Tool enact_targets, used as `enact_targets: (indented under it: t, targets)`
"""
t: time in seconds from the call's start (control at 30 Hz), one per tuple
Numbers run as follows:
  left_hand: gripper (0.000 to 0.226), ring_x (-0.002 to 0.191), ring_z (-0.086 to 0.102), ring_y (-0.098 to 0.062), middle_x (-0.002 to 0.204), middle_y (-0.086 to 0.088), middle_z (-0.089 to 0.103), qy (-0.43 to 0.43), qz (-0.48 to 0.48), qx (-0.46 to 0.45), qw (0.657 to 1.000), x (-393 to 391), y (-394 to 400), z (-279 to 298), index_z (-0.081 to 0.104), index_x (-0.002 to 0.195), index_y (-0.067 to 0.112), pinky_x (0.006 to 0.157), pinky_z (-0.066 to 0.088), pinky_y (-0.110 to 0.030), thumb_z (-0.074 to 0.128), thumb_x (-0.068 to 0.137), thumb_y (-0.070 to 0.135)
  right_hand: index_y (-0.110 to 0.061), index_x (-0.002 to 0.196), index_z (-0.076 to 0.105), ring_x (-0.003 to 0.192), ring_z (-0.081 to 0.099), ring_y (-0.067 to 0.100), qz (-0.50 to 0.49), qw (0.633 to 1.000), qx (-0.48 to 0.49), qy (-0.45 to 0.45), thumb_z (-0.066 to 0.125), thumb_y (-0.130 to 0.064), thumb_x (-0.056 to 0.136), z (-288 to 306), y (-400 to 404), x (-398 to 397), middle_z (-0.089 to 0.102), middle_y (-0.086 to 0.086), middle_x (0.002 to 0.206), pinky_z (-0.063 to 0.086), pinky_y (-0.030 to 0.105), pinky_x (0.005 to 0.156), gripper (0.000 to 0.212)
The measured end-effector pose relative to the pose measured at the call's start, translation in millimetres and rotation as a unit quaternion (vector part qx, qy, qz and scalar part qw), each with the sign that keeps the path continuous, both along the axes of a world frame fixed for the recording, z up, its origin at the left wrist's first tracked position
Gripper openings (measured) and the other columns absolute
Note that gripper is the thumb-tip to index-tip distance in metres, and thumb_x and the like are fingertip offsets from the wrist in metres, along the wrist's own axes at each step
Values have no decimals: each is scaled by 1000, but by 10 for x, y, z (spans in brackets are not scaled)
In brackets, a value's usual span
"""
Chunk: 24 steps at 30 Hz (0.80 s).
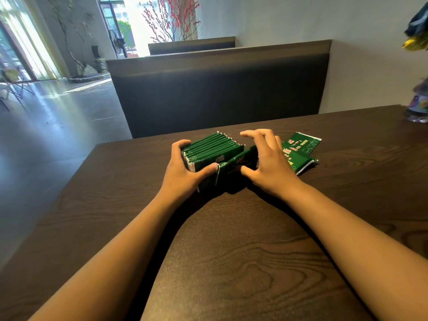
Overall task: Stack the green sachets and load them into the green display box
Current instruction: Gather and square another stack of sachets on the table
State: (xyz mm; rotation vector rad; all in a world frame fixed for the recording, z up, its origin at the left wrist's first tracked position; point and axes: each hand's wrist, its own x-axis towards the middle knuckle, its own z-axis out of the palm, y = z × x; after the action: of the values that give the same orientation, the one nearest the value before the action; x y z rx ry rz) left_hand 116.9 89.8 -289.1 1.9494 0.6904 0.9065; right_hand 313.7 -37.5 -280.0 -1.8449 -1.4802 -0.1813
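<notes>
Dark wood-grain surface [231,251] before a padded booth bench [220,89]. Left hand [183,172] grips the upright sachet stack [213,147] in the green display box [238,164]. Right hand [268,163], fingers spread and curled, touches the box's side; loose sachets [301,151] lie just beyond it.

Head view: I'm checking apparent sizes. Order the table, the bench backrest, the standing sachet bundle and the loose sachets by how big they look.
1. table
2. bench backrest
3. sachet bundle
4. loose sachets, partly hidden by the right hand, so unsure
</notes>
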Motion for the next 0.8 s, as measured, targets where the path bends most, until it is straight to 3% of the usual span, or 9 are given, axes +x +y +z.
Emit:
enact_targets:
  t: [0.2,0.37,0.5,0.6,0.73,0.8]
  targets:
    - [89,125,58,-12,138,5,49,-5,-43,-17,999,5,-17,11,29,144,31,102,57,-36,84,77,52,-27,145,40,122,48,18,14,999,6,44,81,-18,81,-23,-3,-15,41,2,139,46,29,95,76]
    - [104,131,53,-12,142,8,44,18,-55,5,998,16,-6,-22,25,142,40,109,51,-40,85,60,60,-27,145,39,124,46,12,36,998,9,56,80,-17,81,-26,2,-96,45,2,138,41,23,96,77]
    - [107,134,50,-11,146,4,42,32,-53,41,997,26,1,-35,23,142,42,113,47,-39,87,59,61,-27,144,39,124,51,15,62,997,8,44,80,-18,81,-19,29,-179,50,2,138,51,33,99,76]
    - [102,133,52,-11,144,3,45,31,-58,49,997,24,20,-47,23,141,40,112,48,-37,86,62,52,-26,145,37,125,53,17,72,996,6,48,81,-19,81,-11,39,-192,53,3,138,53,39,101,78]
    - [91,131,54,-12,143,1,46,25,-66,45,997,21,40,-50,26,141,37,108,52,-33,85,72,30,-28,154,24,134,49,18,73,994,-18,85,79,-28,86,-1,22,-187,48,6,150,41,25,104,88]
    - [89,129,54,-8,142,1,46,24,-81,37,996,16,50,-47,25,143,34,104,52,-25,84,78,17,-35,156,12,134,50,18,93,987,-55,119,75,-30,89,-16,27,-196,46,5,153,41,29,108,92]
